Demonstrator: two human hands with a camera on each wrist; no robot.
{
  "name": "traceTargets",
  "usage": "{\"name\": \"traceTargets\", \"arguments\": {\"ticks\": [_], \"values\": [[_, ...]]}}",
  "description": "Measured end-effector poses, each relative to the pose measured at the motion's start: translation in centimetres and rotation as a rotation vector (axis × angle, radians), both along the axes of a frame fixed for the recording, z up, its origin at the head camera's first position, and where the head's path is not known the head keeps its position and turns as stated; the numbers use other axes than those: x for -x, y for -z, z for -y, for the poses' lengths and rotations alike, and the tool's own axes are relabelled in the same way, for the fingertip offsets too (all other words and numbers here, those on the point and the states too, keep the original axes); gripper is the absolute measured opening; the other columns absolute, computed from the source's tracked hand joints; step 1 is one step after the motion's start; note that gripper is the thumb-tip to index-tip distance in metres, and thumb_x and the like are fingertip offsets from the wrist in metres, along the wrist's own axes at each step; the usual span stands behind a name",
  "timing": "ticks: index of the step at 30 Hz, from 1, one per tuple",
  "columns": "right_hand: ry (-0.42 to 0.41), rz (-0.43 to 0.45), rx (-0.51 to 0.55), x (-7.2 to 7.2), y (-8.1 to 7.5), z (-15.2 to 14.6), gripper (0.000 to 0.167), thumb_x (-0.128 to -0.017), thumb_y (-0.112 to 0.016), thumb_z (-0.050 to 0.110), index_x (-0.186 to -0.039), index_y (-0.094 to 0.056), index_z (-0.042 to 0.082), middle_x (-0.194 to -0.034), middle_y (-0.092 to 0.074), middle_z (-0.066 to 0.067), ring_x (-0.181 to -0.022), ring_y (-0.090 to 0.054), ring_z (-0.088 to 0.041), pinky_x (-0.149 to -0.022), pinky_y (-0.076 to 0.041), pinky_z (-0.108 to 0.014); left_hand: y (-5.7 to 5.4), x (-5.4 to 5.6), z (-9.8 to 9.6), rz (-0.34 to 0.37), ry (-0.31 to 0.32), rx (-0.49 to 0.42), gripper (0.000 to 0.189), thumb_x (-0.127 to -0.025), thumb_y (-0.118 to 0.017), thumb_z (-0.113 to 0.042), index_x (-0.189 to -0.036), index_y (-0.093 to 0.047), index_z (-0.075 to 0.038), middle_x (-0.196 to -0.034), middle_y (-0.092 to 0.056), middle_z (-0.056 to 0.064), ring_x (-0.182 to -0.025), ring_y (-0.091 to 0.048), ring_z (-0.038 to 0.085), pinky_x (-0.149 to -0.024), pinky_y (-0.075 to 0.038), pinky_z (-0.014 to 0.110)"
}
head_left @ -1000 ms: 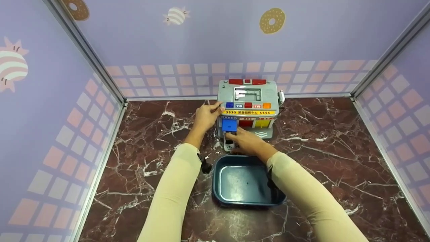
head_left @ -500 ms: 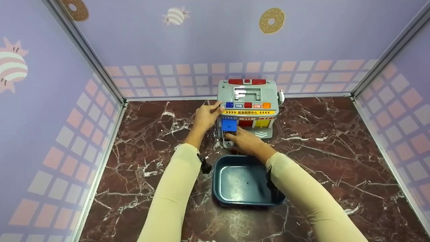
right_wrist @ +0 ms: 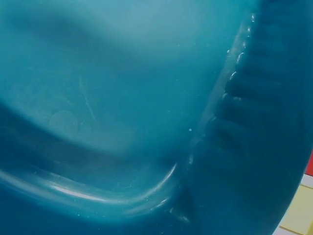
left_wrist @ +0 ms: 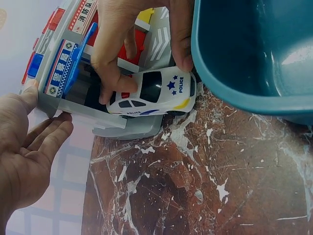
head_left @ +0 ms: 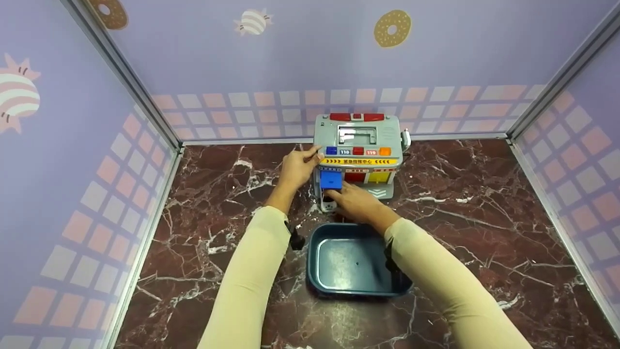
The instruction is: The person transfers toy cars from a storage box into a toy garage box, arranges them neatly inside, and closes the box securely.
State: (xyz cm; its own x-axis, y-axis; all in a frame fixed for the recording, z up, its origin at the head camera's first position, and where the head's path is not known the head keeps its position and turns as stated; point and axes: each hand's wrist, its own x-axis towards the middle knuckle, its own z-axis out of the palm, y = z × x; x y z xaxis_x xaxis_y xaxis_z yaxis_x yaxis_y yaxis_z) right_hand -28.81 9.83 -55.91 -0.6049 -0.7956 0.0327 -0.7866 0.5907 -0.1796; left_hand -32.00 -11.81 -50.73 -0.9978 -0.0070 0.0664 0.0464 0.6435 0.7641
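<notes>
A toy police car (left_wrist: 159,90), white with blue stars, sits partly inside the left bay of a grey toy rescue station (head_left: 392,127). My right hand (head_left: 358,201) grips the car from above, one finger by its roof light and another at its front end. The blue bay door (head_left: 331,180) is swung up over the car. My left hand (head_left: 298,169) holds the station's front left roof corner, thumb on the top edge and fingers below it. In the right wrist view only the dark teal basin (right_wrist: 122,98) and a sliver of the station show; the hand is out of sight.
The teal basin's rim (head_left: 317,286) is just in front of the station, under my right forearm. Red and yellow bay doors (head_left: 378,178) stand to the right of the blue one. Patterned walls (head_left: 271,63) enclose the marbled table (head_left: 218,291) on three sides.
The police car has gone slightly backward into the left bay, pushed by my right hand. My left hand stays at the station's roof corner.
</notes>
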Motion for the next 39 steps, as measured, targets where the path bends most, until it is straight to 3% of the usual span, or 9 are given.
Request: {"name": "traceTargets", "arguments": {"ticks": [4,12,19,24,31,39], "values": [[0.011,0.006,-0.012,0.10,-0.03,0.10,0.050,-0.107,-0.073,0.020,-0.151,-0.055,0.006,-0.155,-0.061,-0.031,-0.154,-0.050,-0.049,-0.129,-0.044,-0.059,-0.05,0.02,0.01,-0.001,0.001,0.005,0.043,-0.107,-0.070,-0.047,-0.146,-0.073,-0.030,-0.118,-0.085,0.011,-0.084,-0.061,0.025,-0.092,-0.056,0.046],[0.046,0.000,-0.046,0.14,0.11,0.18,0.048,-0.108,-0.071,0.026,-0.150,-0.056,0.010,-0.154,-0.063,-0.027,-0.154,-0.051,-0.047,-0.125,-0.047,-0.062,-0.01,0.09,0.05,-0.016,-0.007,0.023,0.042,-0.107,-0.070,-0.048,-0.145,-0.074,-0.032,-0.138,-0.077,0.010,-0.123,-0.074,0.034,-0.110,-0.057,0.053],[0.063,-0.009,-0.061,-0.01,0.12,-0.04,0.049,-0.107,-0.074,0.028,-0.150,-0.056,0.012,-0.155,-0.062,-0.027,-0.152,-0.053,-0.048,-0.122,-0.049,-0.064,0.11,0.11,0.10,-0.013,-0.004,0.003,0.041,-0.107,-0.070,-0.046,-0.145,-0.074,-0.030,-0.131,-0.081,0.011,-0.108,-0.071,0.032,-0.107,-0.057,0.051],[0.096,0.005,-0.079,0.11,0.10,-0.06,0.051,-0.110,-0.069,0.024,-0.158,-0.054,0.015,-0.165,-0.055,-0.024,-0.156,-0.050,-0.045,-0.125,-0.047,-0.064,0.13,0.02,0.06,-0.012,-0.008,0.010,0.041,-0.107,-0.070,-0.048,-0.145,-0.074,-0.031,-0.136,-0.079,0.010,-0.108,-0.072,0.031,-0.107,-0.058,0.052],[0.141,0.050,-0.086,0.33,0.10,-0.11,0.056,-0.111,-0.065,0.022,-0.165,-0.049,0.015,-0.173,-0.046,-0.024,-0.162,-0.042,-0.047,-0.129,-0.041,-0.066,0.16,-0.14,-0.10,-0.022,0.002,0.001,0.042,-0.107,-0.071,-0.046,-0.145,-0.074,-0.030,-0.145,-0.072,0.013,-0.126,-0.073,0.033,-0.113,-0.057,0.052],[0.098,-0.002,-0.112,0.47,0.06,-0.18,0.061,-0.110,-0.067,0.020,-0.167,-0.046,0.010,-0.172,-0.044,-0.026,-0.162,-0.039,-0.051,-0.128,-0.041,-0.066,0.19,0.03,-0.04,-0.009,-0.020,0.011,0.040,-0.107,-0.070,-0.049,-0.144,-0.074,-0.034,-0.141,-0.075,0.013,-0.132,-0.073,0.034,-0.115,-0.056,0.053]]}}
